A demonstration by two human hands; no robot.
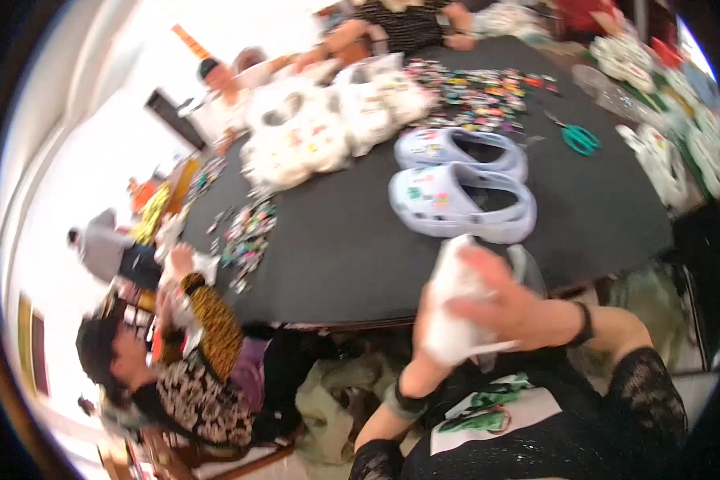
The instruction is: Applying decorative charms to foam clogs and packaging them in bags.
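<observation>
Clogs [424, 210] on table [336, 256], just beyond hands [506, 298]

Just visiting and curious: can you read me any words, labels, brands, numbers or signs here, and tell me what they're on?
None can be read.
Charms on the pale blue shoes: too small and blurred.
Pile of small colourful pieces: too small.
White item being held: blurred, no lettering visible.
Shirt print: green shapes on white, no readable words.
Orange strip high up: too blurred.

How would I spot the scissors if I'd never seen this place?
Find the big dark table. Right of the pale blue clogs on it, toward the table's right edge, lie the scissors; their bright teal handles set them apart from the small multicoloured pieces spread nearby.
</observation>
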